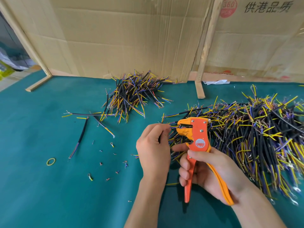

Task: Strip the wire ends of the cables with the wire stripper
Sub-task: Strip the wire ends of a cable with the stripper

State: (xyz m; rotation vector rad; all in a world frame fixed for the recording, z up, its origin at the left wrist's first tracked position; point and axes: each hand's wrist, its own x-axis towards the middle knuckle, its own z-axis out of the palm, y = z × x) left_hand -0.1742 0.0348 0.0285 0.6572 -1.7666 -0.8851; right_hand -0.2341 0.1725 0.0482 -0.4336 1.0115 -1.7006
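right hand (209, 171) wraps the wire stripper (198, 142) handles, head pointing far-left. left hand (154, 145) pinches a cable (172, 126) just left of the head, its axis running left-right into the stripper mouth; wire tip probably seated, hard to see. big cable pile (246, 137) right, smaller pile (134, 96) far.

both bare forearms reach up from the lower edge, the left hand (153, 149) raised with fingers curled and fingertips pinched together near the top, the right hand (209, 173) beside it, palm turned leftward, its 4 fingers and thumb wrapped in a grip.
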